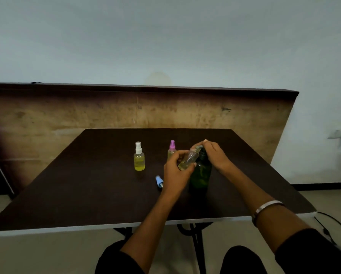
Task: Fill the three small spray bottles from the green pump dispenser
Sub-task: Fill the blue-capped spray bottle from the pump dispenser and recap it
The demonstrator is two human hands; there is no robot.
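Dark brown counter (86, 184) carries a tall green pump dispenser (201, 173). Left hand (175, 173) grips an uncapped clear small spray bottle (187, 160), tilted against the dispenser's nozzle; right hand (213, 153) presses its pump head.

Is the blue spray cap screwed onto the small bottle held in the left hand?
No: the blue spray cap lies on the table, while the left hand holds the open small bottle tilted at the green dispenser.

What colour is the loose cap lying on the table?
Blue cap, seen in the head view.
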